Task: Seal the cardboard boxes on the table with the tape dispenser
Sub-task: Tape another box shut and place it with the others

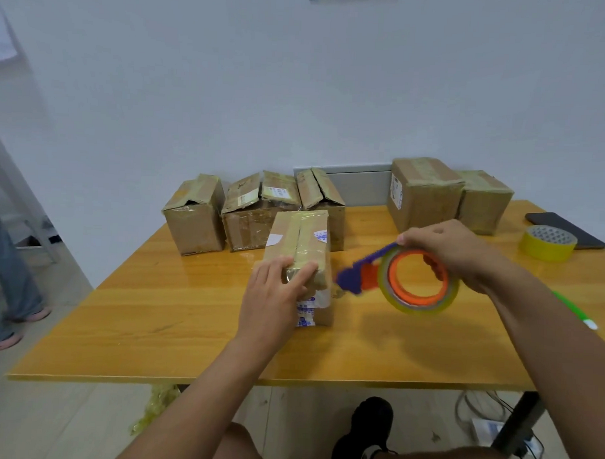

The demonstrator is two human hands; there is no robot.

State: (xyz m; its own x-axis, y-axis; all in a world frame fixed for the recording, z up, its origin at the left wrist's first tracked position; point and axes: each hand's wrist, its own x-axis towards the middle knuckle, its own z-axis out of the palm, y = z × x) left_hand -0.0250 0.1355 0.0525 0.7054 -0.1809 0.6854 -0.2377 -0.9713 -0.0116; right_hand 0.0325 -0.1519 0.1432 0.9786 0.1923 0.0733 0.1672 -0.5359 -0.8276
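Both hands busy: dispenser [409,281], box [298,253].

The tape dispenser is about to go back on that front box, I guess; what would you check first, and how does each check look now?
1. Left hand steadies the front box: ok, fingers press its near top edge.
2. Right hand holds the tape dispenser firmly: ok, fingers curl through the roll.
3. Dispenser on the box: not ok, it is off to the right, blurred.
4. Loose tape end ready: cannot tell.
5. Top seam covered: ok, glossy tape runs along it.
6. Table space around the box: ok.
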